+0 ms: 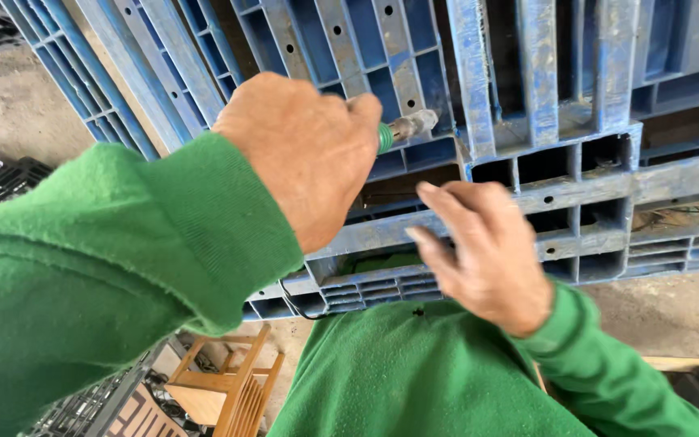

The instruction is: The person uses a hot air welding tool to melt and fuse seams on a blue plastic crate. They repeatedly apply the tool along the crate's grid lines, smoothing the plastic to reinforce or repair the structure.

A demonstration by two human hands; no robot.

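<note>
The left hand (305, 154) is clenched around a green-handled tool (404, 129), its metal shaft running rightward and slightly far to meet a rib of the blue plastic pallet (527, 121). The right hand (487, 255) sits nearer, just right of the tool tip, fingers (430, 243) loosely spread, holding nothing, resting against the pallet's edge. A wooden chair (224, 388) stands below.

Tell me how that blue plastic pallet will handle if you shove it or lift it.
The pallet is probably stiff: its ribbed grid and thick beams look rigid. It is likely heavy and awkward to lift, since it fills the view beyond both hands. Its scuffed, worn surface should not be slippery, and the right hand finds an edge to hook, while the left hand holds a tool.
</note>
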